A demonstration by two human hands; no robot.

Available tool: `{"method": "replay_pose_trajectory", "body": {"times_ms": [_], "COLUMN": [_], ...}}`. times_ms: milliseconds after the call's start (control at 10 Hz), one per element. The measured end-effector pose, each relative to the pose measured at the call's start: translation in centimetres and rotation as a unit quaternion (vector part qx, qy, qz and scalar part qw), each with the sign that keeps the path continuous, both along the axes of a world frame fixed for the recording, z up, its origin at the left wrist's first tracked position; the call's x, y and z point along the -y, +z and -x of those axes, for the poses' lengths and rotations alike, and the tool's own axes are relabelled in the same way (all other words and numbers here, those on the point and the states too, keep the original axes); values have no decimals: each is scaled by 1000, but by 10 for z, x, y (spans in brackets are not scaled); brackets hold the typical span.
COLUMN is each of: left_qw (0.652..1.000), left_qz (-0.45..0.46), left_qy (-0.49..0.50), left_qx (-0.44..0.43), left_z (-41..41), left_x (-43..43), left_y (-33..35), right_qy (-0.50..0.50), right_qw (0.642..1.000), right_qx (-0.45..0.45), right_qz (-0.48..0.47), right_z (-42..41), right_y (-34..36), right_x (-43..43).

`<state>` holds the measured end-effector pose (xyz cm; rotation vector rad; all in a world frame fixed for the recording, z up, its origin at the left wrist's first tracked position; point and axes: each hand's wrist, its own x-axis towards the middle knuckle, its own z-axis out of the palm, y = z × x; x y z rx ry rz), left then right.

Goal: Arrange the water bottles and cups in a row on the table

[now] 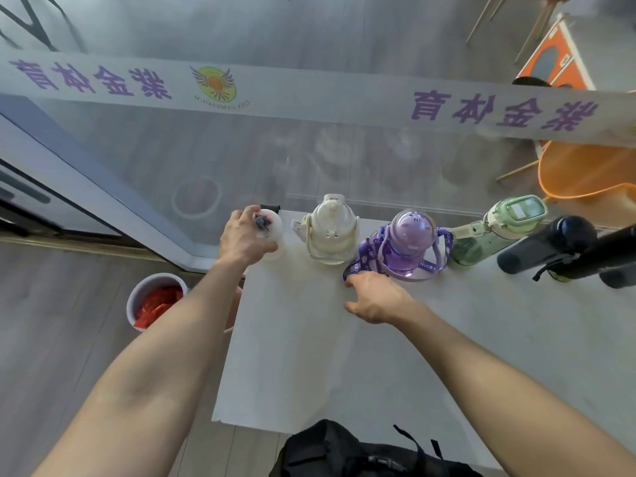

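Nearly done: 5 bottles line the desk's [344,356] 12 o'clock edge. Left grip [246,241] wraps the white bottle [272,232] at 11; right grip [377,297] loose, at the purple strap [358,266].

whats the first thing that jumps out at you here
A line of bottles along the table's far edge: the purple bottle with its printed strap sits mid-row, a cream bottle to its left, a green bottle to its right. The left hand grips a white bottle at the row's left end, while the right hand touches the purple strap. A black bottle lies at far right.
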<state>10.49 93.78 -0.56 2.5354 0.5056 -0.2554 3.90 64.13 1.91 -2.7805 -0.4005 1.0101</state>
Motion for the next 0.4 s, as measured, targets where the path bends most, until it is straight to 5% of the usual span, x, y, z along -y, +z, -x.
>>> {"method": "replay_pose_trajectory", "body": {"times_ms": [400], "left_qw": [1000], "left_qz": [-14], "left_qy": [6], "left_qx": [-17], "left_z": [21], "left_x": [-11], "left_y": [5], "right_qy": [7], "right_qw": [1000], "right_qx": [-2], "right_qz": [-2], "right_z": [2], "right_y": [-1], "right_x": [8]}}
